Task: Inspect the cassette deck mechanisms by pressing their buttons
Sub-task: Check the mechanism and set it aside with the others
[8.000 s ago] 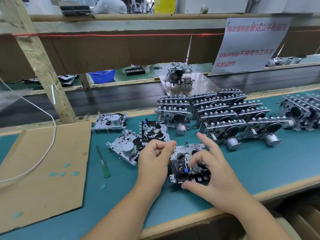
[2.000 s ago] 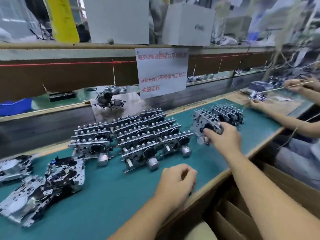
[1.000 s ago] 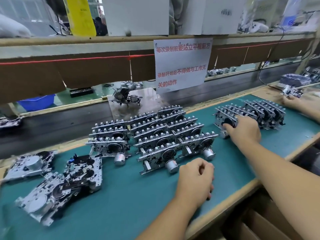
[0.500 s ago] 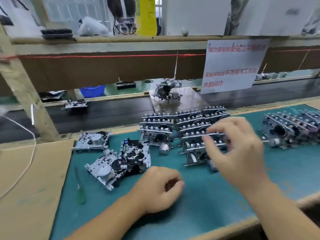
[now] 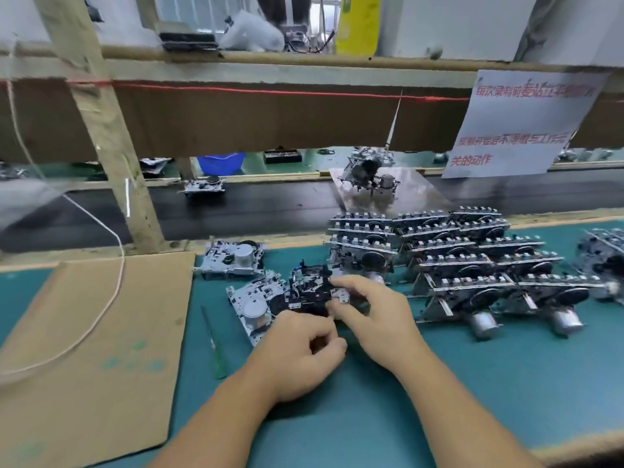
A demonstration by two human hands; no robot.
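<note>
Hands meet over 1 cassette deck mechanism (image 5: 309,288) lying on the teal mat (image 5: 472,383) just in front of us. Our right hand (image 5: 374,319) lies directly on the near-right side of this unit: its fingers curl round the right end, forefinger over the top edge and thumb at the near edge, so it holds the mechanism. Our left hand (image 5: 297,352) sits on the near-left side, slightly closer to us, fingers curled with thumb and forefinger almost touching at the unit's near edge; we cannot tell whether they pinch a part or merely close on nothing. The right hand is therefore the nearer of the 2 to the unit's body, and the mechanism lies forward and a little left of it. Its long axis runs roughly left to right across our view.

The unit shows a dark underside crowded with black plastic parts and a small blue detail at the upper left; its buttons are not clearly visible, being hidden or blurred. It overlaps a second mechanism (image 5: 256,305), silver with a round motor can, immediately to its left. A third mechanism (image 5: 233,260) rests behind that one. Stacked rows of mechanisms (image 5: 456,261) stand upright to the right, well apart from both hands.
</note>
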